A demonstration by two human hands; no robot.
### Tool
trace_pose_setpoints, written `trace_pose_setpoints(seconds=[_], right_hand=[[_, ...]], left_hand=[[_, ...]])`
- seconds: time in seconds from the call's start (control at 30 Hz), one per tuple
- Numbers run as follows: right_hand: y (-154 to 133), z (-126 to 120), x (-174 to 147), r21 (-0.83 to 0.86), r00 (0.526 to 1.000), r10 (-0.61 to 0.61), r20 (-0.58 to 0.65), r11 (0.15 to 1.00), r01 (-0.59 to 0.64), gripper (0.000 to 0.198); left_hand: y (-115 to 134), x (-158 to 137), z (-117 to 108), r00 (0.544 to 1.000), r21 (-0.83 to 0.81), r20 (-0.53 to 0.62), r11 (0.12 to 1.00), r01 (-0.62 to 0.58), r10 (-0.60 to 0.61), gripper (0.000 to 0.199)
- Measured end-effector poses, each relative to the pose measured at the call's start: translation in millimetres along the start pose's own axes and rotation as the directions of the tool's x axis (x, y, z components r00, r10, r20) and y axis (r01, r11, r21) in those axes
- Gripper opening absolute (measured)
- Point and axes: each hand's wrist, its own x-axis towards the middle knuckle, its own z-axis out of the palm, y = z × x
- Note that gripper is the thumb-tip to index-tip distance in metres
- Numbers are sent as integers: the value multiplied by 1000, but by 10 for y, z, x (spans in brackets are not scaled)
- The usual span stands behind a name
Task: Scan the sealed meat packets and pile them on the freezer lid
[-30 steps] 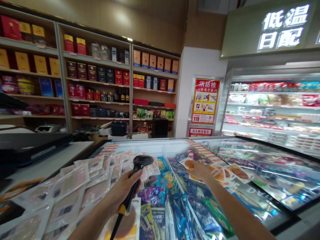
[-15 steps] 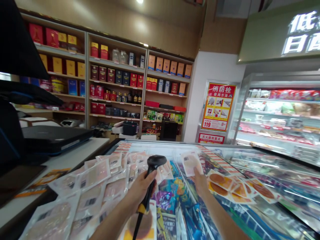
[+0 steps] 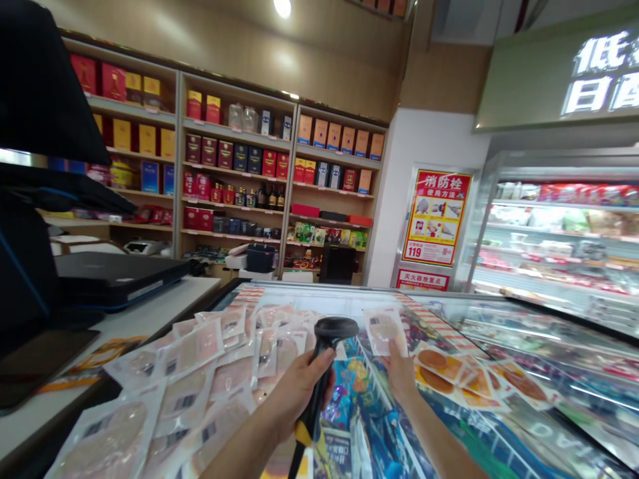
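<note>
My left hand (image 3: pixel 302 386) is wrapped round the handle of a black and yellow barcode scanner (image 3: pixel 335 327), its head pointing up and its cable running down toward me. My right hand (image 3: pixel 398 369) grips the lower edge of a clear vacuum-sealed food packet (image 3: pixel 383 327) with a pale round content and a barcode label. That packet lies or hovers just over the glass freezer top; I cannot tell which. Many similar pale packets (image 3: pixel 184 392) are spread on the left, close to my left forearm. Orange-and-white packets with brown round patties (image 3: pixel 439 369) lie right of my right hand.
Coloured bags (image 3: pixel 357 426) fill the freezer basket between my arms. A counter (image 3: pixel 164 299) with a black machine (image 3: pixel 120 274) stands at left. Shelves of boxed goods (image 3: pixel 234 153) line the back wall. A lit refrigerated cabinet (image 3: pixel 559 233) is at right.
My left hand and the barcode scanner have moved to the right, closer to the packet in my right hand. The right hand has hardly moved. The view has shifted slightly.
</note>
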Motion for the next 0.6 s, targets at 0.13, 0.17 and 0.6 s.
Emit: trace_pose_setpoints(seconds=[0.13,0.17,0.6], right_hand=[[-71,40,-47,4,998,46,-33,999,-46,42],[-87,47,-57,-4,998,50,-35,999,-50,40],[-72,201,-246,-219,995,61,78,975,-42,39]], left_hand=[[2,8,17,1000,9,-9,1000,-6,6,35],[8,7,14,1000,3,-10,1000,-8,8,35],[61,0,-598,938,110,-325,990,-85,116,38]])
